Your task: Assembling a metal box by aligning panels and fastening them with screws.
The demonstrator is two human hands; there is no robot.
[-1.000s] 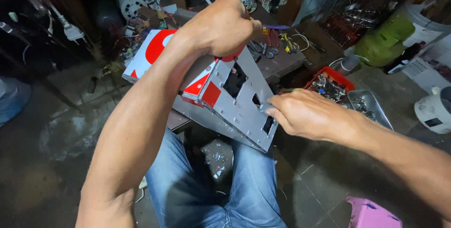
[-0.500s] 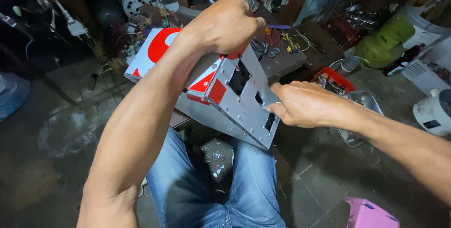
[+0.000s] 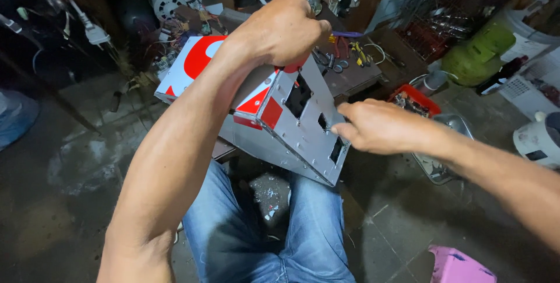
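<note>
Dim workshop light, brightest from above and in front: the left forearm and metal housing catch it, the panel showing mild sheen. The floor and back shelves sink into shadow. Wide-angle stretch bends the edges; focus stays fairly sharp throughout

The left hand is closed in a fist over the top edge of a tilted silver sheet-metal casing with red and white panels, propped above the person's blue-jeaned knees. The right hand pinches at a rectangular cutout on the casing's perforated face; behind lie a cluttered workbench of hand tools, a red plastic parts tray and a pink stool
</note>
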